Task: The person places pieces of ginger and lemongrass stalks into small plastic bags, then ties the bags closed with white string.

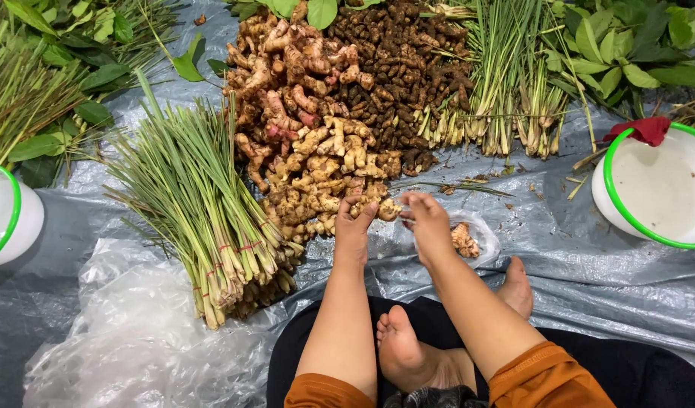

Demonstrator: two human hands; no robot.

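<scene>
The person sits cross-legged on a grey plastic sheet (574, 257), both arms stretched toward twelve o'clock. The left hand (355, 227) rests on the near edge of the ginger pile (328, 177), fingers curled round a pale knob of ginger (387, 209) — a loose grasp, not a clenched one. The right hand (427, 219) sits just beside it at three o'clock, fingertips pinched on the mouth of a small clear plastic bag (476, 238); it seems held that way to keep the mouth open. One piece of ginger (463, 240) already lies inside the bag, at about four o'clock from the right hand.

The roots are heaped by kind, probably so each is within reach: pinkish galangal (283, 68) at eleven o'clock from the hands, dark small rhizomes (396, 68) at twelve. Bundles of lemongrass (211, 219), tied with thin red bands, lie at nine o'clock, bases toward the person; more tied stalks (506, 106) stand at one o'clock. Leafy green branches (634, 45) fill the far corners.

For packaging, a heap of crumpled clear plastic bags (136, 332) lies at eight o'clock. A white basin with a green rim (653, 189) sits at three o'clock, a red cloth (648, 130) on its edge — a second such white container (7, 215) at nine. No labels or signs are visible.
</scene>
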